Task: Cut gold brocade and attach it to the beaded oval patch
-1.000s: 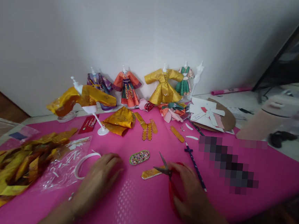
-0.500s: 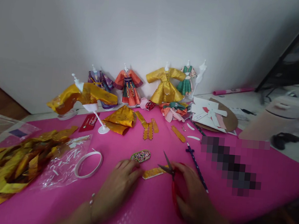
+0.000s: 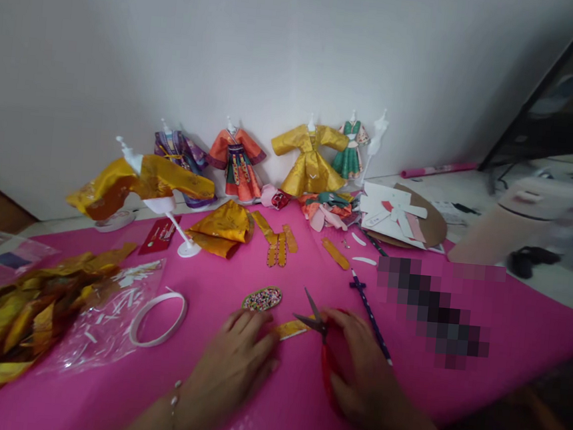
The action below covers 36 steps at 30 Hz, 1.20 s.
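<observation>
My right hand (image 3: 354,361) is closed round the red handles of a pair of scissors (image 3: 326,345), whose blades stand apart and point away to the left. Under the blades lies a short strip of yellow-gold fabric (image 3: 290,329) with a pale edge. My left hand (image 3: 241,355) rests palm down on the mat with its fingers stretched out, and its fingertips cover the strip's left end; whether they grip it is hidden. Just beyond the left fingers sits an oval dish of multicoloured beads (image 3: 262,298).
A white tape ring (image 3: 160,318), gold fabric scraps (image 3: 22,312) and a clear bag (image 3: 107,320) lie left. Dressed doll stands (image 3: 241,161) line the wall. A dotted pencil (image 3: 371,319) lies right, before a pale bottle (image 3: 516,225). All crowd round the pink mat (image 3: 217,262).
My left hand has moved right, onto the left end of the fabric strip. The scissors stay open over the strip. The whole view has shifted slightly.
</observation>
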Tool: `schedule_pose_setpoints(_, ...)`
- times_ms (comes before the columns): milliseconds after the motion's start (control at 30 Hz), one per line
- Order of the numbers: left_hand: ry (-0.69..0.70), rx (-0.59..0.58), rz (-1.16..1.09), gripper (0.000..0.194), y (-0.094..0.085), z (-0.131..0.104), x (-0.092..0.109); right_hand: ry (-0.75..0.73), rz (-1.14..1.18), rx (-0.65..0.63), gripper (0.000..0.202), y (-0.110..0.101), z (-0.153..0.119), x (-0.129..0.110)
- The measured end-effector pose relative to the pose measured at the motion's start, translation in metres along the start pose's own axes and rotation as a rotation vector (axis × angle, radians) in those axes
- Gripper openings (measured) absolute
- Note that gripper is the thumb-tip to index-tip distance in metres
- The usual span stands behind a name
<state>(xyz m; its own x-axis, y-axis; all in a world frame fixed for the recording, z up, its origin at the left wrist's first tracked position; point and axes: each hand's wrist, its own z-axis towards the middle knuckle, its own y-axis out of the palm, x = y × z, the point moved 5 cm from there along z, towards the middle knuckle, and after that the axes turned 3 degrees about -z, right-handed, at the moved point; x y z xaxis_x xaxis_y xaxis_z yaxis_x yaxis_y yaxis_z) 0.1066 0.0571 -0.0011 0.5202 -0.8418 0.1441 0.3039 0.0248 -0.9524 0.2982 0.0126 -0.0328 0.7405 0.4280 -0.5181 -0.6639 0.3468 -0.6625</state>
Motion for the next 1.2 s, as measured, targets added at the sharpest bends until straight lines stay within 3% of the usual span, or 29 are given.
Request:
schedule_pose_setpoints(367, -0.001, -0.053, -0.028, 0.018, 0.002, 0.002, 0.005, -0.008, 0.002, -0.004, 0.060, 0.000, 0.002, -0.002)
schedule_pose_setpoints(600, 0.093, 0.045, 0.049, 0.032, 0.001, -0.001, 0.010, -0.056, -0.013, -0.058, 0.068, 0.001, 0.001, -0.006)
schedule_pose_setpoints(800, 0.132, 0.022, 0.115, 0.030, 0.017, -0.006, 0.019, -0.077, -0.032, -0.117, 0.073, 0.003, 0.003, -0.011)
schedule_pose_setpoints(1000, 0.138, 0.140, 0.144, 0.026, 0.014, -0.006, 0.021, -0.069, -0.048, -0.162, 0.067, 0.003, 0.007, -0.015)
schedule_pose_setpoints(1200, 0.173, 0.050, 0.155, 0.030, 0.015, -0.007, 0.020, -0.054, -0.058, -0.166, 0.066, 0.003, 0.007, -0.014)
